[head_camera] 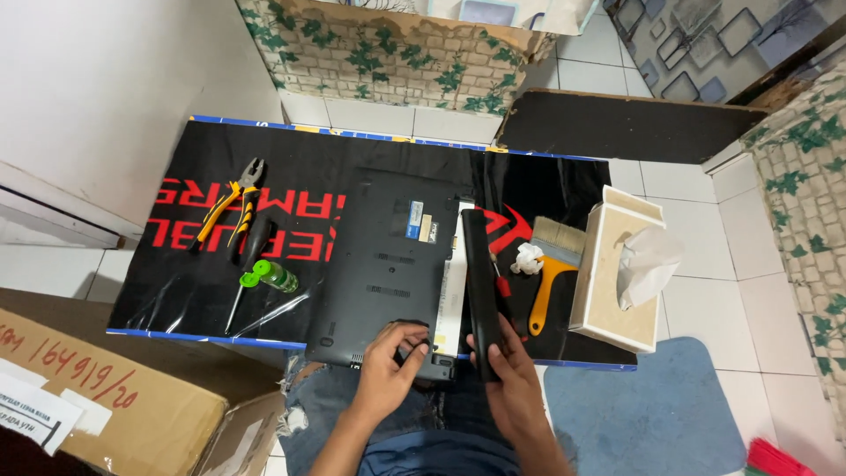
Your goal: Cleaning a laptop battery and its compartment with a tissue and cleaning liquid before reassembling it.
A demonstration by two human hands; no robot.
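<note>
I count two hands at work: my left hand [390, 357] and my right hand [508, 375]. Under them I see one laptop [383, 264], lying bottom side up, and one long black battery bar [481, 291]. On the one black mat [291, 194] I count one pair of pliers [231, 201] with yellow and black handles, two screwdrivers, a black-handled one [251, 256] and a small red-handled one [500, 280], and one small green bottle [271, 278]. To the right I count one paintbrush [551, 269] with an orange handle, one crumpled white wad [529, 258] and one tissue box [617, 269]. At lower left I count one cardboard box [115, 397], and on the floor one blue rug [652, 414].
</note>
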